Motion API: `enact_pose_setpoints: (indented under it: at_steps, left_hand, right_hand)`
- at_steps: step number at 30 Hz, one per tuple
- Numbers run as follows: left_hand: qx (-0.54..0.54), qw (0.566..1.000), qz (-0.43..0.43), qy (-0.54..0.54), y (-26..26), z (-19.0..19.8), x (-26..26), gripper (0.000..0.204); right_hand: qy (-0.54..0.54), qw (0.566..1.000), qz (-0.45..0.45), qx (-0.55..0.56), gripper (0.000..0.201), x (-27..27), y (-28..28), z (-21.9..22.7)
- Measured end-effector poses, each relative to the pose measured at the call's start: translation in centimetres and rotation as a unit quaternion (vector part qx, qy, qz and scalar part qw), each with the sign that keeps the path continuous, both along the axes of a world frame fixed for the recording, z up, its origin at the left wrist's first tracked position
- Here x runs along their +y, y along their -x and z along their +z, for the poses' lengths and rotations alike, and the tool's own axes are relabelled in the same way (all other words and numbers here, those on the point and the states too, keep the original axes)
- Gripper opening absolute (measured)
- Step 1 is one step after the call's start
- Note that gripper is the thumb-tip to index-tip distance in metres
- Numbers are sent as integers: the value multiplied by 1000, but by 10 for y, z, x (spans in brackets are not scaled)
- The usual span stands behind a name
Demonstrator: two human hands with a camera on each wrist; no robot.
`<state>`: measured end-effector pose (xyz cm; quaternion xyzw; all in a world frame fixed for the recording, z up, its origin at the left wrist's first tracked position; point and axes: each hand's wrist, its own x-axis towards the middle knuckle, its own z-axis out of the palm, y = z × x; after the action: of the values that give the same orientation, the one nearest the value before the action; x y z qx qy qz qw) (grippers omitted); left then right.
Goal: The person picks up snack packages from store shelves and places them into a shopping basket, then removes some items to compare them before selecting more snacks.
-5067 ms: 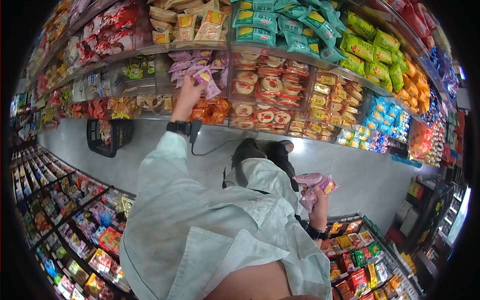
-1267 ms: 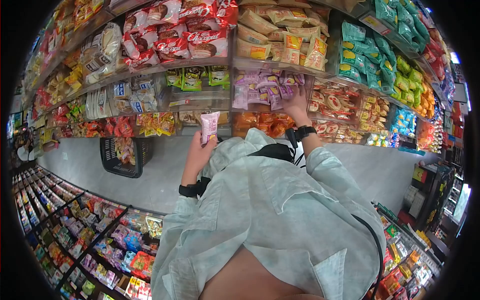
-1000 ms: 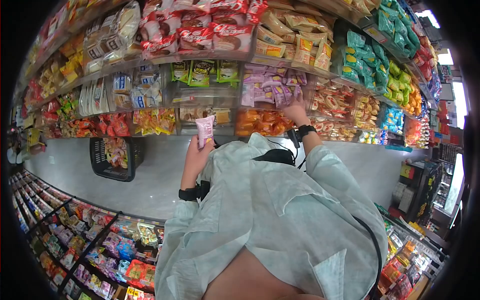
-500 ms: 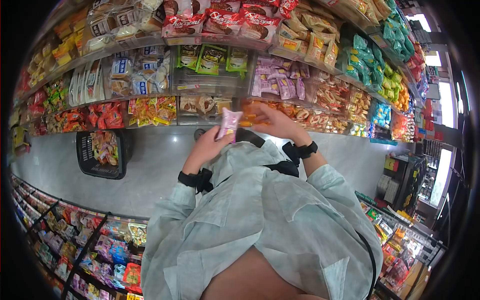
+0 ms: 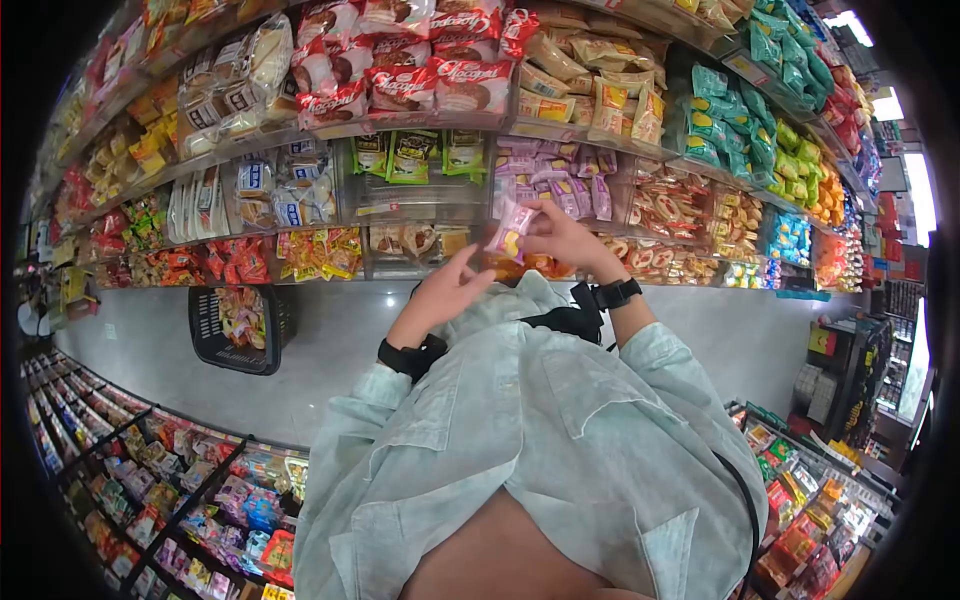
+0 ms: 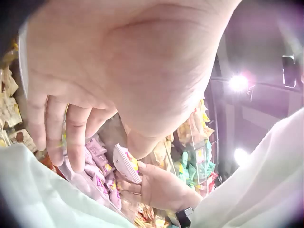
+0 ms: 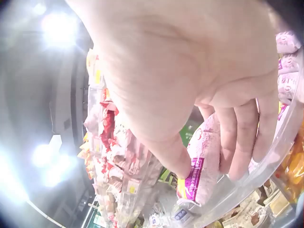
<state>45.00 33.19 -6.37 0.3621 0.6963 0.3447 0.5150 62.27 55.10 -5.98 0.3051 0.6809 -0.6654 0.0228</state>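
Observation:
My right hand point(image 5: 565, 240) pinches a small purple-and-white snack packet point(image 5: 511, 229) between thumb and fingers, in front of the bin of like purple packets point(image 5: 570, 192). In the right wrist view the packet point(image 7: 202, 161) tilts, its purple and yellow print toward the thumb. My left hand point(image 5: 450, 293) is just left of and below it, fingers spread and holding nothing. In the left wrist view the left hand's fingers point(image 6: 76, 128) hang relaxed, and its thumb tip overlaps the packet point(image 6: 126, 164). Behind it the right hand point(image 6: 166, 187) grips the packet's lower side.
Shelves of clear bins run across the front: red Chocopie packs point(image 5: 400, 85), green packets point(image 5: 412, 155), beige packs point(image 5: 585, 80) and teal packs point(image 5: 710, 115). A black shopping basket point(image 5: 240, 355) with packets in it stands on the grey floor point(image 5: 150, 340). Candy racks point(image 5: 190, 500) are behind.
Earlier my left hand held a purple packet while my right hand reached into the purple bin. The right hand came away, and the packet passed from left to right.

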Motion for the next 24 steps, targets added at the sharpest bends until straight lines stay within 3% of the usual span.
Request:
enact_pose_setpoints:
  at_steps: [3, 4, 7, 9, 11, 14, 17, 18, 21, 24]
  left_hand:
    - [2, 998, 59, 14, 1, -8, -7, 54]
    - [10, 997, 81, 11, 2, -19, -15, 62]
    - [36, 987, 157, 23, -4, -36, -39, 55]
    - [21, 975, 217, 47, -14, -33, -51, 50]
    - [9, 962, 265, 65, -29, -29, -60, 47]
    - [-9, 945, 319, 78, -57, -25, -74, 43]
    - [-37, 927, 360, 96, -86, -21, -84, 41]
    - [-49, 921, 370, 111, -96, -18, -86, 41]
    - [-71, 913, 382, 124, -115, -17, -96, 41]
    - [-88, 911, 385, 119, -123, -19, -106, 42]
  right_hand:
    - [31, 995, -70, -70, 78, 40, -3, -14]
    - [34, 992, -81, -90, 79, 50, -5, -19]
    - [39, 982, -106, -153, 84, 82, -9, -42]
    - [-169, 957, -6, -236, 68, 100, -14, -90]
    - [-279, 908, 107, -292, 56, 99, -9, -55]
    - [-257, 917, 138, -273, 53, 110, -5, -67]
    - [-343, 928, 129, -68, 37, 109, -7, -95]
    - [-303, 932, 165, -110, 37, 107, 0, -92]
    - [-292, 931, 167, -142, 38, 101, 8, -104]
    - [-299, 930, 175, -123, 38, 106, 9, -115]
